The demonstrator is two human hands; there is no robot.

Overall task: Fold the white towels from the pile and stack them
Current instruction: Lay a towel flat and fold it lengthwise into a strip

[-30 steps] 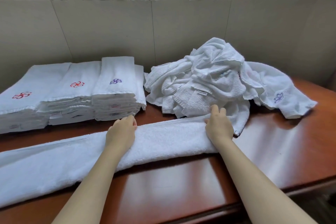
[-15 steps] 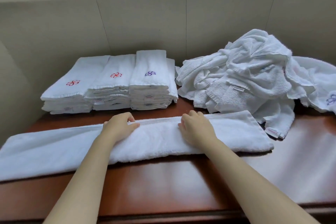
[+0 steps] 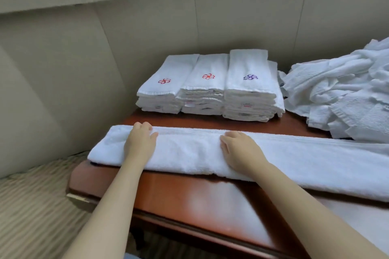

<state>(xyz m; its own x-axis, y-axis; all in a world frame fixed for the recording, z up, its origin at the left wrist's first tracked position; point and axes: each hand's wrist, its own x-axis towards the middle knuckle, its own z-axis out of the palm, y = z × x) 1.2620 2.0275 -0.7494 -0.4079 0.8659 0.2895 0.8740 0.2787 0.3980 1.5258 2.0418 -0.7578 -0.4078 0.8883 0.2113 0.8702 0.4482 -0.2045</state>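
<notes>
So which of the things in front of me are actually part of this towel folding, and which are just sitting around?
Part of the job:
- long towel, with the left hand and right hand resting on it
- three folded stacks
- unfolded pile

Just there:
- wooden table, only the work surface
- wall panels
- striped carpet

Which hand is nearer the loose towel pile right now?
Right. The right hand rests on the long towel near its middle, left of and in front of the loose pile. The left hand rests near the towel's left end, farther away.
</notes>
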